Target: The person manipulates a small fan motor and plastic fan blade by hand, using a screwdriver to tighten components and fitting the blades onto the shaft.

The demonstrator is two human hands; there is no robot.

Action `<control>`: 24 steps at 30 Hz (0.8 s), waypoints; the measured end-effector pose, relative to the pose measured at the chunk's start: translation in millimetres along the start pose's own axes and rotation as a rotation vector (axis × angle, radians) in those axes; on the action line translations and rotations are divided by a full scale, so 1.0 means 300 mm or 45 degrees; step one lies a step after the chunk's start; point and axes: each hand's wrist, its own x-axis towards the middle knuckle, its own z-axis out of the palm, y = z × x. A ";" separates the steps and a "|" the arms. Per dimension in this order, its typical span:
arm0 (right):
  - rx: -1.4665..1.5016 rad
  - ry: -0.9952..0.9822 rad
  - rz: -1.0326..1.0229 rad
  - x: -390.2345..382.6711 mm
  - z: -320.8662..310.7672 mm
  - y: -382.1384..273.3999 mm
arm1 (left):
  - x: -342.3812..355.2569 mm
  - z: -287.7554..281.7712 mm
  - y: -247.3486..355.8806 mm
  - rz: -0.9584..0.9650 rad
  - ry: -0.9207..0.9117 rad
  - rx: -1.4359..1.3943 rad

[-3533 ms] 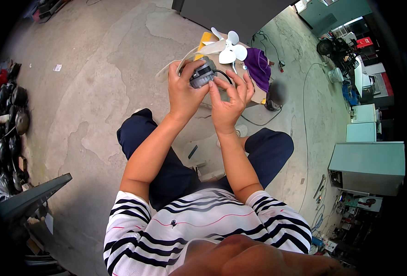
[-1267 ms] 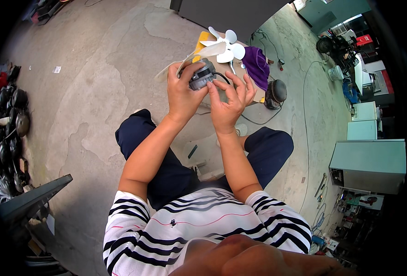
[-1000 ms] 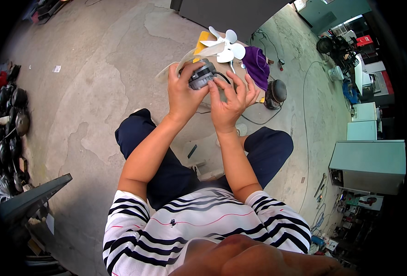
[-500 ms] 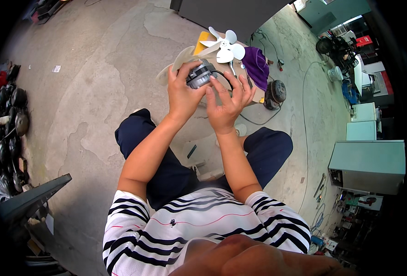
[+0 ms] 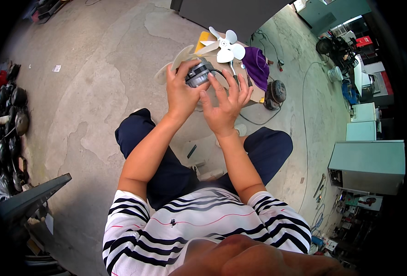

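Since half a second ago, the right hand (image 5: 224, 106) has slid a little lower, and the grey motor (image 5: 199, 76) has shifted a tiny bit to the left.

The motor is up in the air, in front of the near edge of the low desk (image 5: 257, 94). The left hand (image 5: 180, 92) has its grip wrapped around it, with the thumb on the near side and fingers over the top. Maybe it holds the hard body so the pale fan blades (image 5: 182, 59) behind it have room and don't get squashed. The right hand's grip is spread, with the fingers bent and apart. It sits by the black cord (image 5: 218, 71), but I can't tell if a fingertip touches the motor.

On the desk, a white fan (image 5: 225, 43) lies near the far edge, maybe put there to be out of the way. A yellow thing (image 5: 203, 40) is at the far left corner. The purple cloth (image 5: 256, 66) is bunched along the right edge. A round black thing (image 5: 275, 94) stands just past the near right corner.

I can't read any words on the motor. The striped shirt (image 5: 203, 216) has a small dark mark, too tiny to make out.
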 end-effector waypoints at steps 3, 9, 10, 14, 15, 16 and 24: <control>0.024 -0.014 0.037 -0.001 -0.004 0.003 | -0.002 -0.001 -0.006 0.009 0.009 0.005; -0.017 -0.074 0.001 -0.015 -0.014 0.008 | -0.002 -0.001 -0.018 0.003 -0.019 0.006; -0.018 -0.067 0.044 -0.013 -0.012 0.014 | 0.001 -0.001 -0.012 0.030 -0.014 0.018; 0.202 -0.101 -0.020 -0.017 -0.016 0.013 | 0.000 -0.002 0.002 0.039 0.004 0.021; 0.196 -0.121 -0.013 -0.018 -0.013 0.016 | 0.000 -0.004 0.002 0.042 -0.003 0.020; 0.188 -0.142 -0.007 -0.017 -0.011 0.020 | 0.000 -0.006 0.000 0.044 -0.009 0.018; 0.038 -0.121 -0.027 -0.005 -0.037 0.030 | 0.002 -0.011 -0.012 -0.007 -0.034 0.019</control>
